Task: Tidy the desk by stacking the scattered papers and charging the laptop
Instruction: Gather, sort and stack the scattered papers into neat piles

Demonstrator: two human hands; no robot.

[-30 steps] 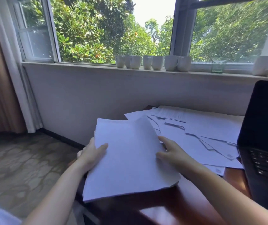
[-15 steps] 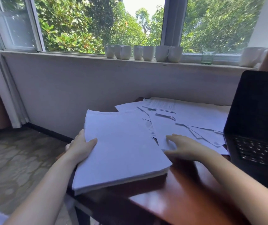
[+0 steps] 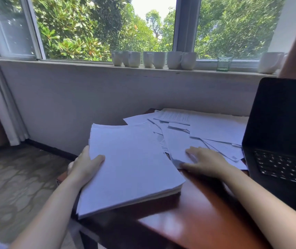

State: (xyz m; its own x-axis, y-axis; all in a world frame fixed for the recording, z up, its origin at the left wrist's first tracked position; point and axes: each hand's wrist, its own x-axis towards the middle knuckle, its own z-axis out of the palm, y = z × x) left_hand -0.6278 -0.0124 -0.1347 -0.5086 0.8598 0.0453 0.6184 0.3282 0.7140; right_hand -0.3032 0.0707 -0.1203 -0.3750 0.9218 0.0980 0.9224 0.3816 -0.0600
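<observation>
In the head view, the paper stack (image 3: 129,168) on the desk (image 3: 206,212) is gripped at its left edge by the left hand (image 3: 84,168). A loose sheet (image 3: 177,146) is pressed by the flat right hand (image 3: 204,162). It is likely light, bendy and slippery, so it is best pinched at an edge.

Bright backlight from window (image 3: 107,27); foreground dim, perhaps motion-blurred; edges warped.
</observation>
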